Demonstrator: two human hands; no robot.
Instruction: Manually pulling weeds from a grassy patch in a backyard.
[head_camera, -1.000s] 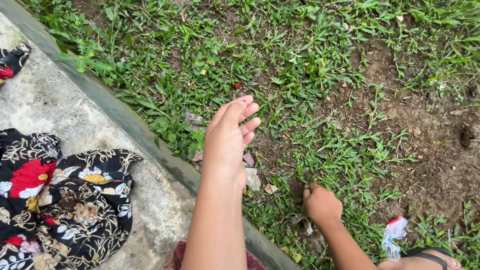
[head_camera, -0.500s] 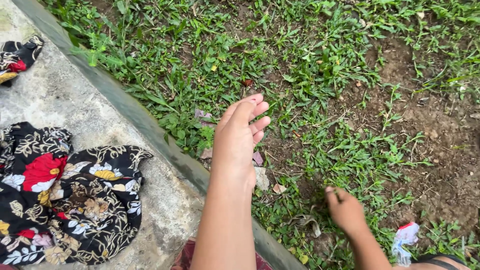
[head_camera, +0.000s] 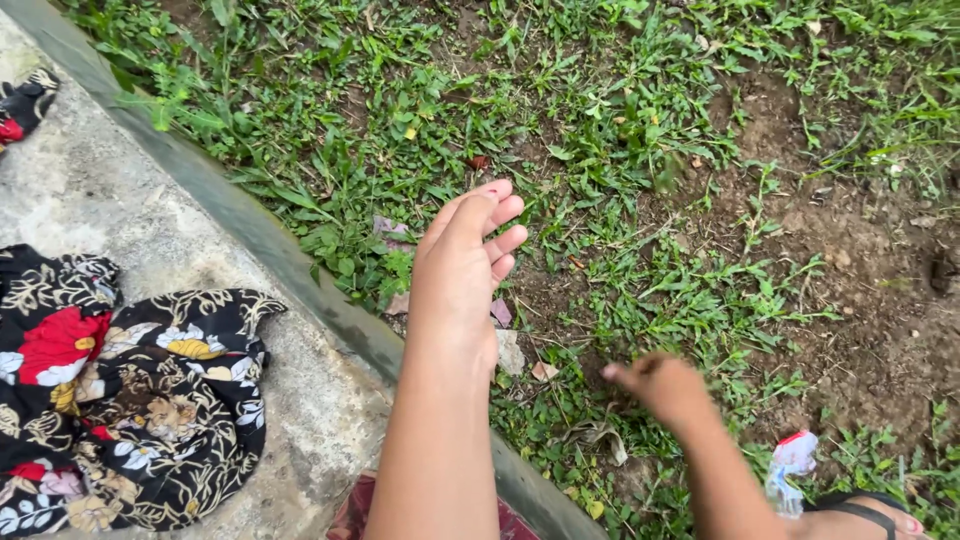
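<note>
The left hand (head_camera: 462, 272) stretches out flat over the grass (head_camera: 620, 120), fingers straight and together, holding nothing. The right hand (head_camera: 665, 385) is blurred, low over the green weeds; whether it grips anything cannot be told. One flowered black cloth (head_camera: 130, 390) lies on the concrete slab (head_camera: 110, 200)

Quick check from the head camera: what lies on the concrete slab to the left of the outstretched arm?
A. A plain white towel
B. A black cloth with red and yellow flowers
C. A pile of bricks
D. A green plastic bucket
B: a crumpled black floral cloth with red and yellow blooms lies on the concrete slab, left of the left hand held over the grass.
</note>
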